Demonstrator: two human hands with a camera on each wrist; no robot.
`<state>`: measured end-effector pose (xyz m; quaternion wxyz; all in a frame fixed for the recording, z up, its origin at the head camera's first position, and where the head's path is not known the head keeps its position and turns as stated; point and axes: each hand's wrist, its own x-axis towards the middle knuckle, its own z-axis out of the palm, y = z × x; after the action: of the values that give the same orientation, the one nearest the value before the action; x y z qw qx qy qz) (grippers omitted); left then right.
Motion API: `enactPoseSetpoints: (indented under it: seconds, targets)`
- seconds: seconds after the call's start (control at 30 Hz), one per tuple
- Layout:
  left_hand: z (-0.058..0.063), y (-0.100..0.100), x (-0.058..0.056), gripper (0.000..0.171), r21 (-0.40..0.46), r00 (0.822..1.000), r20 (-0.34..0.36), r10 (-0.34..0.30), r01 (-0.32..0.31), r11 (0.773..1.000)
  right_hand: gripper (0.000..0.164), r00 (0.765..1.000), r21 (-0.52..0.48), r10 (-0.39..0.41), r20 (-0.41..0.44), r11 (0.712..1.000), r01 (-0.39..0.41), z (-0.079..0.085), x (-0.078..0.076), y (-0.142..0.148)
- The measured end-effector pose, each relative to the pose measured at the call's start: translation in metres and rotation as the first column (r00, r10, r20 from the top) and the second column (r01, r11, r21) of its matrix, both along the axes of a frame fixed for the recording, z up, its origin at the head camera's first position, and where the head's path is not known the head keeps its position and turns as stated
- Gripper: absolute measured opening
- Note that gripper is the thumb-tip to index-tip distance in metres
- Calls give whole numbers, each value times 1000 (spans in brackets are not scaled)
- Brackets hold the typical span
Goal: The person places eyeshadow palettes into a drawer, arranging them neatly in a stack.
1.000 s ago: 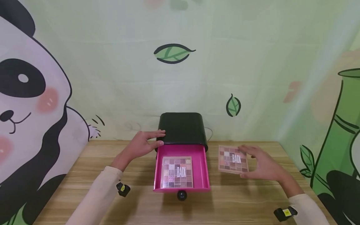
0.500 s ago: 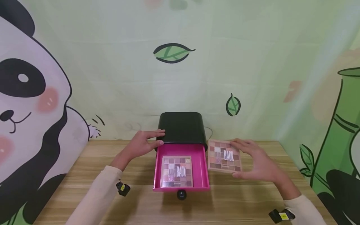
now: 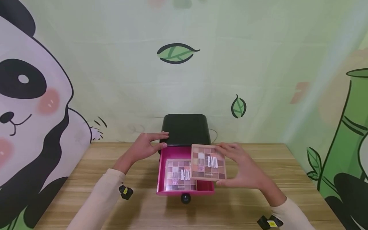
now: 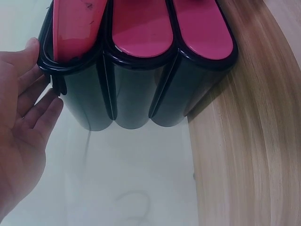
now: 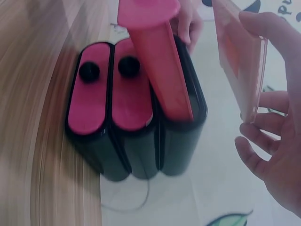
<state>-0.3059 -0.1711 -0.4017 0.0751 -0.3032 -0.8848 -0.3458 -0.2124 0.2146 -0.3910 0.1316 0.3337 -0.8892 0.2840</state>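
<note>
My right hand (image 3: pixel 247 169) pinches an eyeshadow palette (image 3: pixel 205 163) by its right side, thumb at the near corner and fingers at the far one. This palette, a square case with a grid of colour pans and the word BACK, is held above the right part of a pulled-out pink drawer (image 3: pixel 185 193). A matching palette (image 3: pixel 173 175) lies in that drawer and is partly covered by the held one in the head view. With fingers extended, my left hand (image 3: pixel 145 147) touches the left edge of the black cabinet (image 3: pixel 186 129) that houses the drawer.
Below the opened top drawer, two closed pink drawers (image 5: pixel 87 103) with round black knobs show in the right wrist view. The cabinet stands on a wooden table (image 3: pixel 138 204) near a printed backdrop (image 3: pixel 115 80). A thin cord (image 3: pixel 215 134) runs behind it.
My right hand has carried the palette leftward, from over the table at the drawer's right to above the drawer. The left hand and the cabinet have stayed in place.
</note>
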Motion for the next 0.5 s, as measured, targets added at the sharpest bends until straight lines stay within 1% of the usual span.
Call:
enactPoseSetpoints:
  seconds: [0.2,0.43,0.5]
  targets:
    - [2,1,2,45,-10,1000,23,11,-11,1000,102,1000,10,21,2,1000,-21,-3,-2,-25]
    - [2,2,2,46,-12,1000,13,12,-12,1000,101,996,-3,47,70,999,-47,-5,-2,-51]
    - [1,1,2,46,-16,1000,5,11,-11,1000,100,995,6,57,76,998,-57,-6,-3,-57]
